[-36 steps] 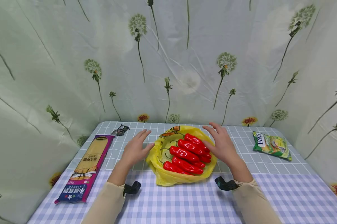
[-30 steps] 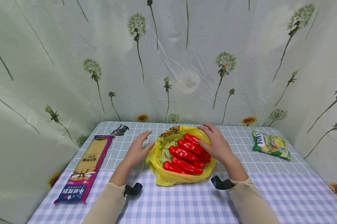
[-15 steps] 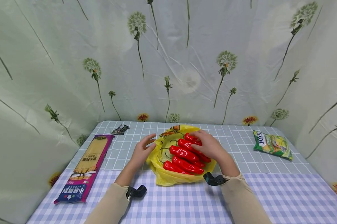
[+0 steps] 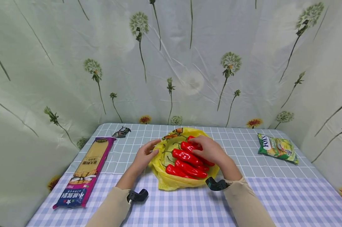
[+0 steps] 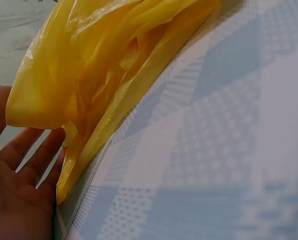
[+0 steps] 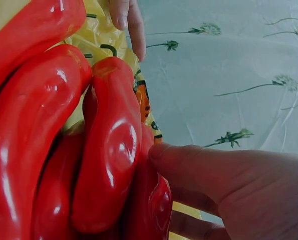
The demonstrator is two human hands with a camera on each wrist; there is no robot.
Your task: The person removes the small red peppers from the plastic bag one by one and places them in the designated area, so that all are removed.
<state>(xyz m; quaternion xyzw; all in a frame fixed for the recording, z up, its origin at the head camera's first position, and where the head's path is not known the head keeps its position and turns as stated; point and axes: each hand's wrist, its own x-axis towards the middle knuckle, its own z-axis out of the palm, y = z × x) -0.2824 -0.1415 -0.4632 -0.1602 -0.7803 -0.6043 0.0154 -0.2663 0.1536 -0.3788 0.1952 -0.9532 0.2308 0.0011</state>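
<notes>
Several glossy red peppers [image 4: 185,156] with green stems lie piled in a yellow plastic bag [image 4: 171,183], its mouth spread wide at the middle of the table. My right hand [image 4: 209,149] reaches over the bag's far right side and grips the rearmost red pepper [image 6: 151,200], thumb on one side, fingers partly hidden behind it. At the bag's left rim, my left hand [image 4: 144,155] rests with fingers relaxed and spread. In the left wrist view its fingers [image 5: 36,155] lie right against the outside of the yellow plastic.
A long spaghetti pack [image 4: 87,170] lies on the left, with a small black wrapper [image 4: 121,132] behind it. On the right is a green candy bag [image 4: 277,148]. Gridded grey cloth and checked cloth [image 4: 182,208] cover the table; a flowered curtain [image 4: 188,63] hangs behind.
My right hand has moved left and inward from beside the bag onto the rear pepper. My left hand has shifted slightly right, up to the bag's rim. The peppers look unmoved.
</notes>
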